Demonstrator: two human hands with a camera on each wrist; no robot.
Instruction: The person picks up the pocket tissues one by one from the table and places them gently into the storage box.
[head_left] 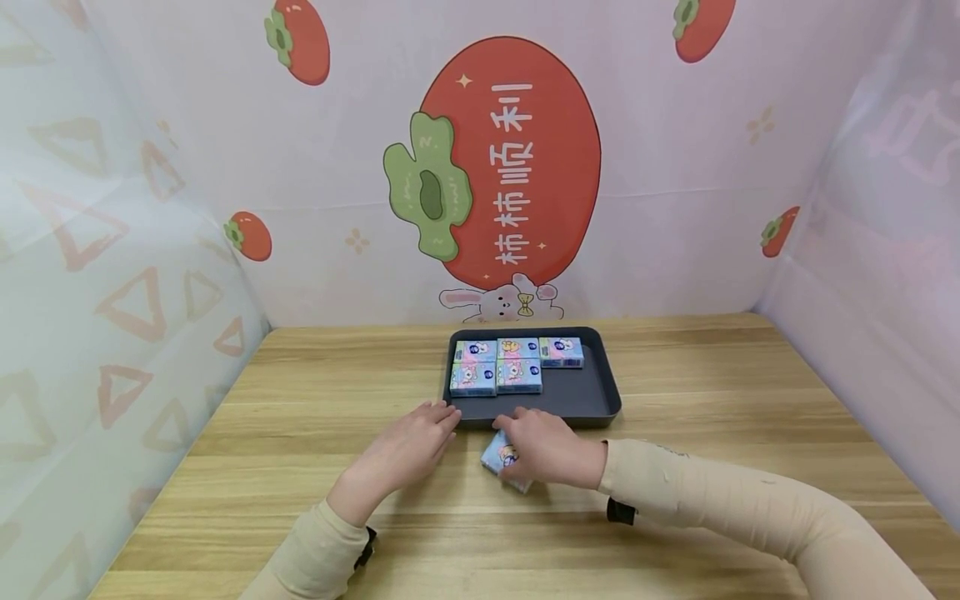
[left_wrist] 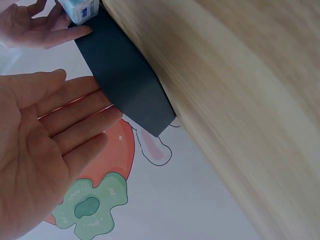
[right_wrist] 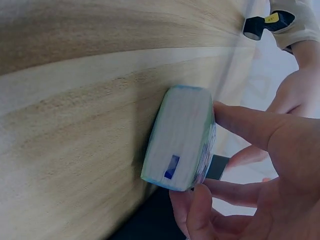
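Observation:
My right hand (head_left: 546, 446) grips a small blue tissue pack (head_left: 498, 453) in front of the tray, its thumb and fingers on opposite edges. In the right wrist view, the pack's pale side (right_wrist: 180, 137) with a dark blue mark faces the camera, close over the wooden table. My left hand (head_left: 412, 446) lies with fingers straight, fingertips at the front left corner of the dark grey tray (head_left: 573, 404). From the left wrist, its palm and extended fingers (left_wrist: 82, 112) show against the tray's outer wall, holding nothing.
Several matching packs sit in the tray: a back row with a blue pack (head_left: 562, 350) at its right end, and two in front, including a pink-and-blue one (head_left: 519, 377). The wooden table (head_left: 315, 400) meets a printed cloth backdrop (head_left: 645, 250) behind, with cloth at both sides.

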